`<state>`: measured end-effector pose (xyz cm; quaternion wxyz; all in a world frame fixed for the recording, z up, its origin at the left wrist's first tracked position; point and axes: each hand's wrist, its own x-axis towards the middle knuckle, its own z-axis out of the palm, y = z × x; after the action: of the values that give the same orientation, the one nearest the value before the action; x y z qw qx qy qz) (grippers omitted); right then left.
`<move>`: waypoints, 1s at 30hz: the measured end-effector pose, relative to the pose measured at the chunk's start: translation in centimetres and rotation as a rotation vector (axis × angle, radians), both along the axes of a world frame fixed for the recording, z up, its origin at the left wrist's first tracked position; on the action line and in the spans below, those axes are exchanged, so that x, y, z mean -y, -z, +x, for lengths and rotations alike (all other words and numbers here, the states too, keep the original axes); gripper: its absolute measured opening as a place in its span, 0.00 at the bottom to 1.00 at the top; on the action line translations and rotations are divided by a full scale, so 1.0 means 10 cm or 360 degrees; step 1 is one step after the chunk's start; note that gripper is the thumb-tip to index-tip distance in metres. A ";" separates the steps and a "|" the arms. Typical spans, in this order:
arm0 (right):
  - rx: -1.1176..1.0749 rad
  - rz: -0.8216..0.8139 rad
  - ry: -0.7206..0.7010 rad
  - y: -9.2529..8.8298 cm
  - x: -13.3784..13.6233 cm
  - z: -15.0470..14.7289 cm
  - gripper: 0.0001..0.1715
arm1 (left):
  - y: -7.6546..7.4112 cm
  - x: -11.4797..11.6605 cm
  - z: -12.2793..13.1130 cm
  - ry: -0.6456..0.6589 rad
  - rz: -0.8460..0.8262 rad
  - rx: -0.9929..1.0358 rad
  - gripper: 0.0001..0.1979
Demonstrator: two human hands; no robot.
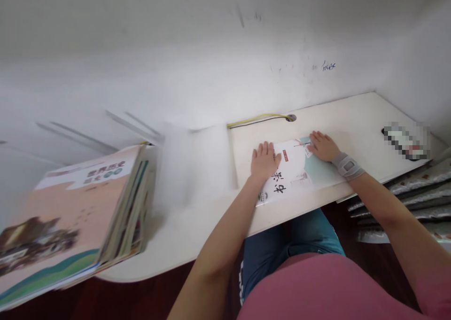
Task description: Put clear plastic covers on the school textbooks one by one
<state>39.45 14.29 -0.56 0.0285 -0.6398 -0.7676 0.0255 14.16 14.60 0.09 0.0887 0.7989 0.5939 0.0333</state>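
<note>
A thin white and pale green book (298,172) with large black characters lies flat on the white desk (352,118), near its front edge. My left hand (264,161) rests flat on the book's left part, fingers stretched out. My right hand (322,146) lies flat on the book's far right corner, fingers spread toward the wall. A grey band with a small device is strapped round my right wrist (347,166).
A tall stack of books (81,216) with a peach cover on top sits at the desk's left end. A yellow cable (253,119) runs to a hole in the desk by the wall. A blurred dark object (405,140) lies at the right. Patterned panels (416,193) lean beneath the desk's right side.
</note>
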 end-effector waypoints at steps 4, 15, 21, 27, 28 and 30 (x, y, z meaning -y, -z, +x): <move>0.0062 -0.0041 0.0141 0.00 -0.04 0.22 0.39 | 0.03 -0.02 -0.21 -0.0245 0.0020 0.0045 0.37; 0.0189 0.0358 -0.0135 -0.10 -0.11 0.12 0.27 | -0.11 -0.09 -0.46 -0.0727 0.0106 0.1057 0.31; -0.0029 0.0376 -0.0370 -0.06 -0.25 -0.09 0.25 | -0.22 -0.23 -0.49 -0.0771 -0.0285 0.1994 0.36; -0.0230 0.0378 -0.0476 -0.22 -0.35 -0.01 0.25 | -0.37 -0.20 -0.47 -0.0449 -0.0355 0.2254 0.28; -0.0281 0.0360 -0.0503 -0.28 -0.34 0.04 0.25 | -0.40 -0.17 -0.47 -0.0443 -0.0346 0.2276 0.24; -0.0409 0.0285 -0.0531 -0.41 -0.32 0.16 0.24 | -0.45 -0.13 -0.48 -0.0458 -0.0308 0.2318 0.20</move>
<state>41.08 17.46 3.53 0.1781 -0.4904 -0.8520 0.0428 9.33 15.90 4.58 0.5242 0.4778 0.4838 0.5127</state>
